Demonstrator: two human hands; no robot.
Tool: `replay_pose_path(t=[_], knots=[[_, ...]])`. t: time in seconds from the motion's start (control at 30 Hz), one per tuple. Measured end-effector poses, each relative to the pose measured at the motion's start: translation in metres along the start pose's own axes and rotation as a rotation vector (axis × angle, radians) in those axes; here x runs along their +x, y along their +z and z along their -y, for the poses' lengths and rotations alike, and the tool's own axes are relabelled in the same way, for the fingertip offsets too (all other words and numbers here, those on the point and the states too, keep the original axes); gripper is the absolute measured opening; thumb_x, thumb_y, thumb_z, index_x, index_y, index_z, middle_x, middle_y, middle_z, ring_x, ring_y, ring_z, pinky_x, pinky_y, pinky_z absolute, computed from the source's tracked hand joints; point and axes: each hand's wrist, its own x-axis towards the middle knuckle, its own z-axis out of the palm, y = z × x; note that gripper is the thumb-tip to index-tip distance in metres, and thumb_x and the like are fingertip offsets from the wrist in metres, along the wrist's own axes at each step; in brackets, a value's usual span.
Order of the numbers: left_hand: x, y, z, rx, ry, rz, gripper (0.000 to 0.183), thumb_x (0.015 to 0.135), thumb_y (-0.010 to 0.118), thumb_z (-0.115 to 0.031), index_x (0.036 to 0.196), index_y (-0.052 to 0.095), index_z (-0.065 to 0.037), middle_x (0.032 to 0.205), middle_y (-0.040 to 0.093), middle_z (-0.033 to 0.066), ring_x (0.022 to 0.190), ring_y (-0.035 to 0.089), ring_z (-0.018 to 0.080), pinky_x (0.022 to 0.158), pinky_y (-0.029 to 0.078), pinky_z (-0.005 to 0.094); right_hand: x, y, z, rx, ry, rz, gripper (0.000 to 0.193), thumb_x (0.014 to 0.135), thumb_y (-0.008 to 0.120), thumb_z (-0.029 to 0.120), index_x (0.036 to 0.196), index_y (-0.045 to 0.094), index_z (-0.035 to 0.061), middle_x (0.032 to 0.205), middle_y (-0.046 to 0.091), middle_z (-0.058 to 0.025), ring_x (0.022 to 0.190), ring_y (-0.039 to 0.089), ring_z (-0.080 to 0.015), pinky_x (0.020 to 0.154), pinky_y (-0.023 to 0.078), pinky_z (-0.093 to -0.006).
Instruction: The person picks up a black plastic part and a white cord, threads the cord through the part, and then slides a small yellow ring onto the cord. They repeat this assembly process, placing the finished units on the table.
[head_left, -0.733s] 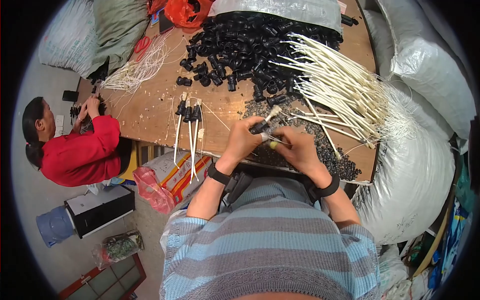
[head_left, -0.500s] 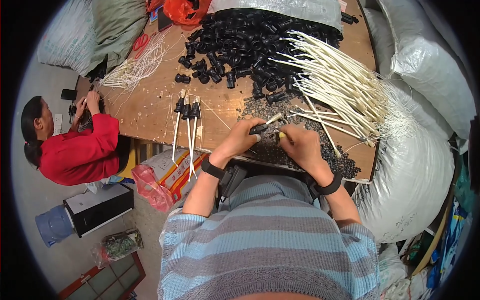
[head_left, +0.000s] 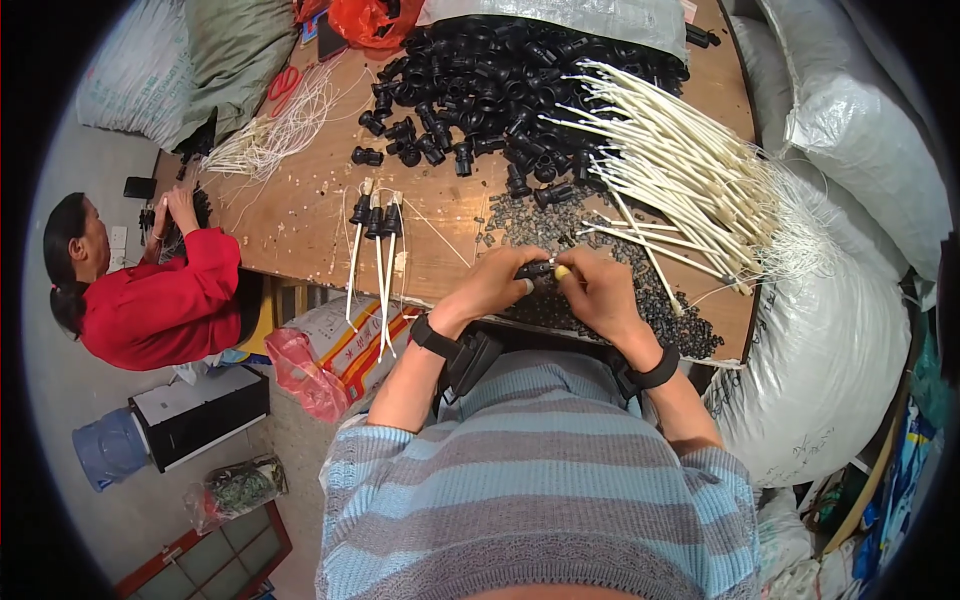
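Hands (head_left: pixel 545 285) closed together, table edge (head_left: pixel 420 300) near

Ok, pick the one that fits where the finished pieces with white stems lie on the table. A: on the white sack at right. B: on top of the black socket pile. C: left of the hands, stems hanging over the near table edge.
C: the three finished pieces lie left of the left hand, white stems hanging past the wooden table edge.

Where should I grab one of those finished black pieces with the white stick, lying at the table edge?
Best by the black socket head, probably from above: it is the thick end and rests on the wooden table, while the thin white stick hangs over the edge and might bend.
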Motion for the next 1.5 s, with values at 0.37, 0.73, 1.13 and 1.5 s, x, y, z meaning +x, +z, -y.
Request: replay_pose_path(t=[0.37, 0.73, 1.13, 1.5], knots=[[-0.003, 0.002, -0.029, -0.095, 0.127, -0.206, 0.047, 0.066, 0.066, 0.007, 0.110, 0.058, -0.005, 0.099, 0.064, 0.0085, 0.099, 0.059, 0.0256, 0.086, 0.046, 0.0347, -0.006, 0.004, 0.001, -0.188, -0.124, 0.038, 0.019, 0.080, 0.057, 0.001, 0.099, 0.054, 0.0060, 0.079, 0.061, -0.0163, 0.067, 0.061, -0.0386, 0.055, 0.048, -0.0455], [-0.007, 0.019, -0.010, -0.122, 0.273, -0.538, 0.029, 0.064, 0.069, 0.006, 0.089, 0.063, -0.006, 0.098, 0.063, 0.0060, 0.096, 0.058, 0.0249, 0.084, 0.047, 0.0341, -0.011, 0.009, 0.005, -0.360, -0.196, -0.103, 0.017, 0.082, 0.059, 0.004, 0.098, 0.056, 0.0072, 0.078, 0.061, -0.0115, 0.065, 0.062, -0.0327, 0.051, 0.046, -0.0413], [0.000, 0.019, -0.021, 0.193, 0.473, -0.583, 0.034, 0.063, 0.070, 0.005, 0.093, 0.062, -0.008, 0.096, 0.064, 0.0064, 0.100, 0.057, 0.0286, 0.087, 0.046, 0.0371, -0.011, 0.009, 0.004, -0.397, -0.136, -0.072, 0.022, 0.082, 0.063, 0.007, 0.104, 0.060, 0.0102, 0.085, 0.064, -0.0102, 0.068, 0.064, -0.0312, 0.052, 0.048, -0.0398], [-0.008, 0.013, -0.008, 0.057, 0.454, -0.600, 0.030, 0.060, 0.068, 0.012, 0.084, 0.065, -0.006, 0.088, 0.063, 0.0052, 0.086, 0.059, 0.0248, 0.077, 0.047, 0.0340, -0.007, 0.006, 0.010, -0.033, -0.119, -0.091, 0.024, 0.083, 0.065, 0.009, 0.107, 0.064, 0.0109, 0.085, 0.067, -0.0118, 0.069, 0.064, -0.0331, 0.056, 0.049, -0.0390]])
